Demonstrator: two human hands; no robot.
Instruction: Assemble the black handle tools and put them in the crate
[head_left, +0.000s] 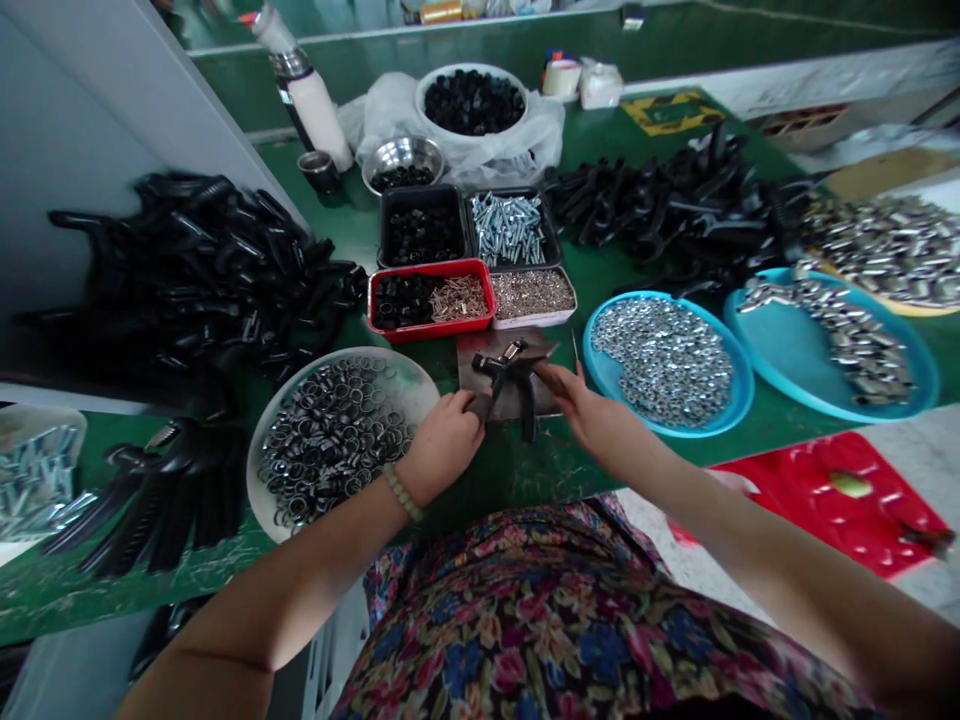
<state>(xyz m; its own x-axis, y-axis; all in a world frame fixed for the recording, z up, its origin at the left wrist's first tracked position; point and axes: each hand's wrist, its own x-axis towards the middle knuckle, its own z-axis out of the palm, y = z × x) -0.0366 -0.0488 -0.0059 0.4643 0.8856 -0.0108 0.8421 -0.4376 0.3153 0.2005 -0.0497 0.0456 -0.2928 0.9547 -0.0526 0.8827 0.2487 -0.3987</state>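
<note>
A black plastic part with curved arms is held over a square metal plate at the bench's front edge. A small shiny metal piece shows at its top. My left hand, with a beaded bracelet at the wrist, is closed on the part's left side. On the other side, the fingers of my right hand pinch its dark right end. Blur hides the exact grip, and the fingertips are partly out of sight. A thin pointed tool lies just beyond my right hand.
Metal rings fill a white bowl at left. Blue trays of small metal parts stand right. Behind are a red box, a box of screws and a bottle. Black handles are heaped on both sides.
</note>
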